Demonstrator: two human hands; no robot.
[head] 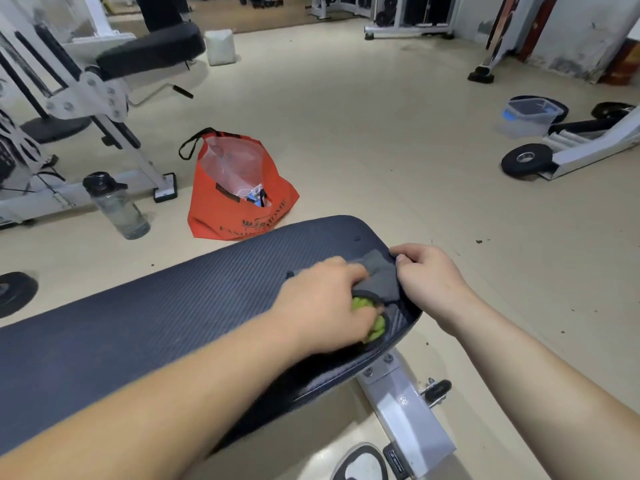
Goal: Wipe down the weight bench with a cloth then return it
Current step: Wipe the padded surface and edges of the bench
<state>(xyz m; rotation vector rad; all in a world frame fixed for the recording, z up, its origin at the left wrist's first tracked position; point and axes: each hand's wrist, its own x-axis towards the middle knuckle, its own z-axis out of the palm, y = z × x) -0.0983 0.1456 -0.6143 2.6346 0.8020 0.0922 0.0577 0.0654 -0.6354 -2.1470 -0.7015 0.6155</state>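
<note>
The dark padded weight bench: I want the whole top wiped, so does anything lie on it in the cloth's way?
Yes. A green, bumpy object lies on the dark padded weight bench under the left hand, right beside the grey cloth that both hands grip; the right hand pinches its far edge. The rest of the top is bare.

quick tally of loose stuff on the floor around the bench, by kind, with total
Weight plates: 3
Water bottle: 1
Orange bag: 1
Clear plastic container: 1
White sack: 1
Total: 7
On the bench itself: grey cloth under the left hand and right hand.
</note>
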